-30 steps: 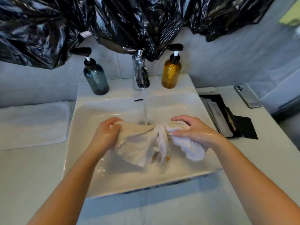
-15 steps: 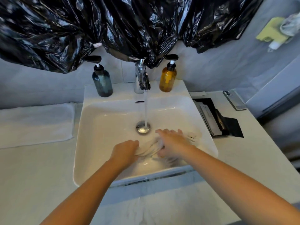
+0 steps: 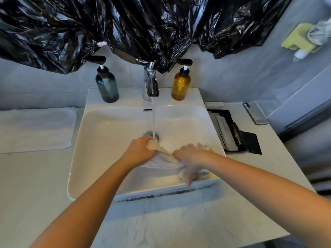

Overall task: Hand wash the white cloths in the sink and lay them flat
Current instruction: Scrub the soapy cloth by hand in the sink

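Note:
A wet white cloth lies bunched low in the white sink, stretched between both hands. My left hand grips one twisted end of it close to the drain. My right hand grips the other end near the sink's front right corner, blurred with motion. Water runs from the chrome tap in a thin stream onto the drain, just beside my left hand. A second white cloth lies flat on the counter left of the sink.
A dark pump bottle and an amber pump bottle stand on the sink's back ledge either side of the tap. Black plastic sheeting hangs above. A black tray and a phone lie on the counter at right.
The cloth has come down from under the stream to the bottom of the sink. Both hands moved toward the front edge with it, and the right hand is now rubbing quickly.

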The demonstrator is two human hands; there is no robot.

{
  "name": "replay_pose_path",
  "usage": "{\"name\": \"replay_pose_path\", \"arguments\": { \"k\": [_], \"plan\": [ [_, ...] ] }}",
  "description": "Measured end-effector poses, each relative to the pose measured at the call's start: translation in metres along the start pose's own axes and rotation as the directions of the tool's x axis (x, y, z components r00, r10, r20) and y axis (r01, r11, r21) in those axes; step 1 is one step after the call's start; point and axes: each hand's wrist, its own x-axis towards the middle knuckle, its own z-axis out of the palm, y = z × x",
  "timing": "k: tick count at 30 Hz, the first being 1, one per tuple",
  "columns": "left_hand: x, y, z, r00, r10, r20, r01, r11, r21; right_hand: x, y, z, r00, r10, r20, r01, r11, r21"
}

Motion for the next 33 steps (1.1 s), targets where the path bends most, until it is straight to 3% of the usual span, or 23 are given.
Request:
{"name": "replay_pose_path", "arguments": {
  "k": [2,3,5,7,12,14,16,17,18,19,23,26,29,31,33],
  "plan": [
    [0.006,0.006,-0.008,0.999,0.001,-0.049,0.000,1.000,0.025,0.016,0.000,-0.005,0.999,-0.001,0.042,-0.010,0.969,0.248],
    [0.009,0.009,-0.014,0.997,0.000,-0.073,0.002,1.000,0.022,0.022,0.001,-0.005,0.999,0.023,0.042,-0.034,0.956,0.292],
    [0.017,0.013,-0.023,0.992,0.007,-0.126,-0.010,1.000,-0.018,0.029,0.007,0.003,0.984,0.144,-0.102,-0.122,0.973,0.194],
    [0.026,0.017,-0.035,0.986,0.017,-0.169,-0.025,0.999,-0.043,0.025,0.015,0.015,0.922,0.273,-0.275,-0.275,0.961,0.031],
    [0.038,0.000,-0.056,0.987,-0.021,-0.156,0.030,0.998,0.058,0.003,0.049,0.007,0.905,0.414,-0.095,-0.424,0.865,-0.268],
    [0.037,-0.003,-0.054,0.997,-0.002,-0.073,0.005,0.999,0.051,0.009,0.047,-0.002,0.944,0.322,-0.078,-0.331,0.906,-0.263],
    [0.037,0.001,-0.049,1.000,0.026,0.008,-0.026,1.000,-0.006,0.035,0.033,-0.010,0.993,0.064,-0.098,-0.059,0.997,0.056],
    [0.037,0.005,-0.049,0.999,0.025,0.032,-0.023,0.997,-0.079,0.048,0.023,-0.014,0.984,-0.089,-0.155,0.132,0.947,0.293],
    [0.037,0.008,-0.049,0.999,0.021,0.047,-0.012,0.983,-0.184,0.056,0.013,-0.017,0.956,-0.186,-0.225,0.276,0.828,0.488],
    [0.039,0.008,-0.050,0.999,0.006,0.053,0.010,0.955,-0.297,0.064,0.005,-0.019,0.935,-0.200,-0.295,0.346,0.702,0.623],
    [0.054,-0.015,-0.055,0.973,-0.211,0.099,0.228,0.785,-0.576,0.076,0.005,-0.034,0.917,-0.032,-0.398,0.395,0.215,0.893],
    [0.065,-0.034,-0.040,0.943,-0.237,0.235,0.333,0.642,-0.691,0.091,0.015,-0.042,0.890,-0.067,-0.451,0.432,-0.187,0.882],
    [0.075,-0.038,-0.015,0.976,-0.156,0.151,0.215,0.598,-0.772,0.101,0.013,-0.044,0.876,-0.120,-0.468,0.360,-0.483,0.798],
    [0.081,-0.038,-0.001,0.981,-0.139,0.135,0.184,0.450,-0.874,0.105,0.010,-0.044,0.882,-0.090,-0.462,0.336,-0.569,0.751],
    [0.083,-0.035,0.007,0.985,-0.145,0.091,0.145,0.420,-0.896,0.109,0.010,-0.046,0.894,-0.010,-0.449,0.362,-0.575,0.734]
  ]
}}
